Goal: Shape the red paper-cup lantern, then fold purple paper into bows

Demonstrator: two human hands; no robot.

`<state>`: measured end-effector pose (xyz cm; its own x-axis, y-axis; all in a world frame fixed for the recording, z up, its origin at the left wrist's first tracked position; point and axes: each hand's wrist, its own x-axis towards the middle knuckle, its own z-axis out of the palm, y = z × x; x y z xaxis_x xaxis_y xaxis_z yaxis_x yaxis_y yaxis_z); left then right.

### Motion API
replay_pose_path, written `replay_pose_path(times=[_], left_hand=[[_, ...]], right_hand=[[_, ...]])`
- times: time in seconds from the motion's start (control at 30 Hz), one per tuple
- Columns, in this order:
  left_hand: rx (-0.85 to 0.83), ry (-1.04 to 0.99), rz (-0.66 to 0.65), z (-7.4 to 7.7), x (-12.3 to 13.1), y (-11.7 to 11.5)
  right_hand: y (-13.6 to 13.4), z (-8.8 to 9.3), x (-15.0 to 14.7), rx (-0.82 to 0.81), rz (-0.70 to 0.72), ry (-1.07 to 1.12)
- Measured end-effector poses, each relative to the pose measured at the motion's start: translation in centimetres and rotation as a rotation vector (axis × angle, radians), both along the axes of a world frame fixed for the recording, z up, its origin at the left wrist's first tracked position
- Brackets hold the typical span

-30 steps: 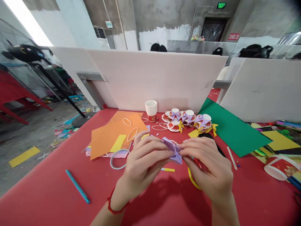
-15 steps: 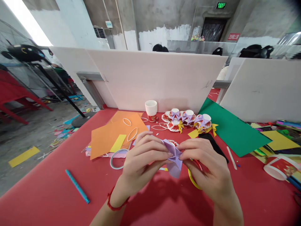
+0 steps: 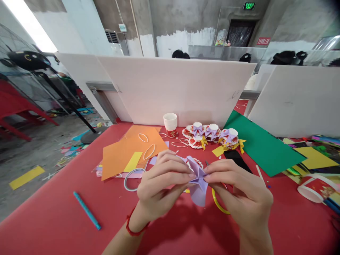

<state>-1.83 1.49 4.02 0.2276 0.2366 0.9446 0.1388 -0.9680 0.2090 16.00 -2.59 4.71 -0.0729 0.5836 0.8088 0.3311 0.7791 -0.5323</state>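
Between my hands is a folded piece of purple paper (image 3: pixel 198 191), held above the table with its flaps spread up and down from a creased middle. My left hand (image 3: pixel 165 180) pinches its left side between thumb and fingers. On the right side, the fingertips of my right hand (image 3: pixel 236 191) grip the paper close to the crease. Partly hidden behind the right hand lies a yellow ring (image 3: pixel 219 204), perhaps a tape roll. Behind the paper, a small red and white paper piece (image 3: pixel 198 162) shows in part.
Farther back stand stacked paper cups (image 3: pixel 170 123) and several cup crafts with bows (image 3: pixel 212 131). Orange sheets (image 3: pixel 117 156) and a grey tape ring (image 3: pixel 126 182) lie left, a teal pen (image 3: pixel 87 210) nearer. On the right are green card (image 3: pixel 265 152), a black phone-like slab (image 3: pixel 237 159) and a tipped cup (image 3: pixel 313 189).
The purple paper has turned a little, so its lower flap hangs wider and the creased middle shows more. My right hand has shifted slightly right; the left keeps its pinch.
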Motion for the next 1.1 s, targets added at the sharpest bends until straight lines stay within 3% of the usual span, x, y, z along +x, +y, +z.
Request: replay_pose_path(times=[0.27,0.57,0.8,1.1], left_hand=[[0.051,-0.074,-0.012,0.0,0.5,0.1],[0.086,-0.087,-0.042,-0.2,0.5,0.0],[0.148,-0.156,0.038,-0.9,1.1,-0.1],[0.105,0.075,0.064,0.3,-0.2,-0.2]], right_hand=[[-0.4,0.2,-0.9,-0.044,0.021,0.134],[-0.9,0.1,-1.0,0.026,0.019,0.070],[-1.0,0.7,-1.6,0.078,-0.041,0.068],[-1.3,0.0,-1.1,0.147,-0.084,-0.059]])
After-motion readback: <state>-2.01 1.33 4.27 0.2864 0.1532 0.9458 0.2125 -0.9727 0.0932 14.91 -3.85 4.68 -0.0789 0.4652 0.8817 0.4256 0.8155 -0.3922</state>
